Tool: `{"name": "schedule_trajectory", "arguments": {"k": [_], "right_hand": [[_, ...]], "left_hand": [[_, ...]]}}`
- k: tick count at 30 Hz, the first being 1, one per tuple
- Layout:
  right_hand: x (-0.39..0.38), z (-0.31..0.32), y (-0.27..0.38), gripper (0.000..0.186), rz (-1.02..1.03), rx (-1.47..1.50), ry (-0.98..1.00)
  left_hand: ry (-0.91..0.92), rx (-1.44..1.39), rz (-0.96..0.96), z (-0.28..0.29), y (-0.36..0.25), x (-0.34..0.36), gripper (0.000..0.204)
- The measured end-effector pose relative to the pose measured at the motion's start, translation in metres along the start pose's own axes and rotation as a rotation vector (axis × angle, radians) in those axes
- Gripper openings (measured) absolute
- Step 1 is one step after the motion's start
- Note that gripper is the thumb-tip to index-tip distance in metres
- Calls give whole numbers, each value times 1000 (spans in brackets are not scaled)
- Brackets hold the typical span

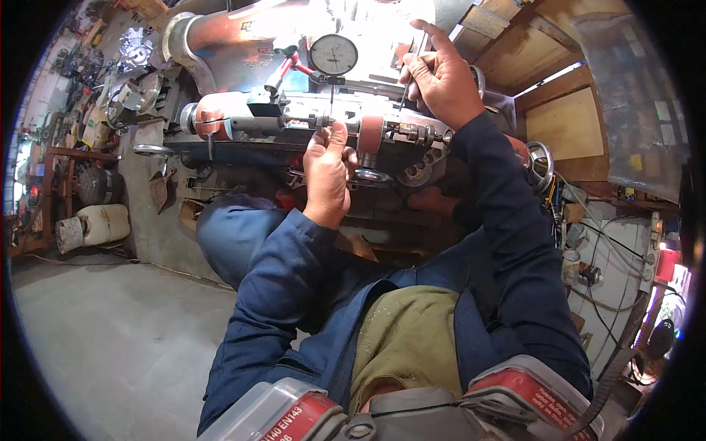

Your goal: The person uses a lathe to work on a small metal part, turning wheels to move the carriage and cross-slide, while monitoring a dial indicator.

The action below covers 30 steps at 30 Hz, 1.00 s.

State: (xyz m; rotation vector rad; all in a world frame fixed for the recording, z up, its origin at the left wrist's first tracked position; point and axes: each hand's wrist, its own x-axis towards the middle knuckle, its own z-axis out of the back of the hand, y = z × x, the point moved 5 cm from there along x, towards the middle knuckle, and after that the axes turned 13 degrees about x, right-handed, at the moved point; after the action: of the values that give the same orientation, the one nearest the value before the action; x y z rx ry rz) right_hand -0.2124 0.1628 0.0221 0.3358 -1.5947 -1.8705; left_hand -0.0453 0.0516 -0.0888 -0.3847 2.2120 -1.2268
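A round white-faced dial indicator (pixel 334 54) stands above the machine on a stand with a red jointed arm (pixel 281 74). Its thin stem points down to a metal shaft (pixel 298 122) that lies across the machine. Just below that stem, my left hand (pixel 328 170) is closed, thumb and fingers pinching at the shaft; its exact grip is partly hidden. Higher and to the right, my right hand (pixel 446 82) is closed around a thin metal rod (pixel 405 92), its index finger raised. Between the hands sits an orange-brown machine block (pixel 370 134).
The machine has handwheels at its left (pixel 153 150) and right (pixel 542 166). A large metal cylinder (pixel 220 37) lies behind it, partly washed out by glare. Parts clutter the left wall near a whitish canister (pixel 104 224). Wooden panels (pixel 565 132) and cables flank the right.
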Motion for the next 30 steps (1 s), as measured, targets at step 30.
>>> {"name": "schedule_trajectory", "arguments": {"k": [30], "right_hand": [[20,3,8,37,-83,298,177]], "left_hand": [[189,-171,-25,5,4,11,18]]}}
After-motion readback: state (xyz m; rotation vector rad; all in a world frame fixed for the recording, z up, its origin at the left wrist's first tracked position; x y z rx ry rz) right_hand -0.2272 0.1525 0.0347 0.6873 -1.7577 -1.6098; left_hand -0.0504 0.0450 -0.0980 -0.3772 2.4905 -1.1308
